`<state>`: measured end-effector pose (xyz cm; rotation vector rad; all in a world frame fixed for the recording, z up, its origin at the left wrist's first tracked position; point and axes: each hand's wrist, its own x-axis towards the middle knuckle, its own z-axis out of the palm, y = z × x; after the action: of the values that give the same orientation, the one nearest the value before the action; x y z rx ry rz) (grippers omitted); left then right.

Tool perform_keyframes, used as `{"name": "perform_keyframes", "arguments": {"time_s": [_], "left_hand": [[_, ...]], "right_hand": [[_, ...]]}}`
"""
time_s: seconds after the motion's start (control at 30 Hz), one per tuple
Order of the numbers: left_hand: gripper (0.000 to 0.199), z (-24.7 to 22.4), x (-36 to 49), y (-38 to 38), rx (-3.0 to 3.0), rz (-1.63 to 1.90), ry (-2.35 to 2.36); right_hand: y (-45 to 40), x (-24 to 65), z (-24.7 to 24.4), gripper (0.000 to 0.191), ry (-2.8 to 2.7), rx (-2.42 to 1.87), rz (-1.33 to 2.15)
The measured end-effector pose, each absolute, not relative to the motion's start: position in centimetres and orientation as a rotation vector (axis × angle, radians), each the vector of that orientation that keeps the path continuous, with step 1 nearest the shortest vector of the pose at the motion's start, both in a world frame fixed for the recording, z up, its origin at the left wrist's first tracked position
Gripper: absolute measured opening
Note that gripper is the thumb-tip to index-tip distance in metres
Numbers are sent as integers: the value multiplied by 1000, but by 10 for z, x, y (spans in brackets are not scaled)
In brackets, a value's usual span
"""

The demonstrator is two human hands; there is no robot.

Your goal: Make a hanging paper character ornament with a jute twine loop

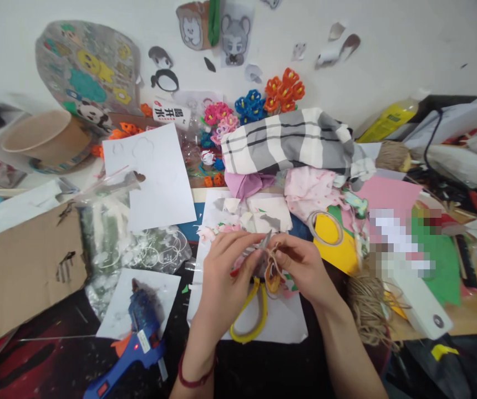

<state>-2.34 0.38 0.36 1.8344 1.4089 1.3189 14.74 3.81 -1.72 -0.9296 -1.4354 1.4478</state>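
My left hand is closed, its thumb and fingers pinched near a grey pointed tip; what they hold is partly hidden. Close beside it, my right hand pinches a small piece with brown twine around it. An orange-yellow part of this piece hangs below the fingertips. Beneath both hands a yellow loop lies on white paper; its upper end runs up behind the held piece. Paper scraps lie just beyond the fingers.
At left are a blue glue gun on paper, cardboard and plastic bags. To the right lie a tape roll, a twine bundle and a white device. Checkered cloth and fuzzy flowers stand behind.
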Motion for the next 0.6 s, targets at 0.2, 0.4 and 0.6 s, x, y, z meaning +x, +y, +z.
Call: {"name": "perform_keyframes", "arguments": {"time_s": [0.2,0.4,0.6], "left_hand": [[24,2,-20,5,1879,1400,1292],[19,-2,-19,4,1991,1506,1292],[18,0,-18,3,2064,1513,1320]], "right_hand": [[38,147,-16,21,-1340,-856,1649],[36,150,-16,23,-1242,-912,1756],[33,151,-12,12,-1220,-945,1676]]}}
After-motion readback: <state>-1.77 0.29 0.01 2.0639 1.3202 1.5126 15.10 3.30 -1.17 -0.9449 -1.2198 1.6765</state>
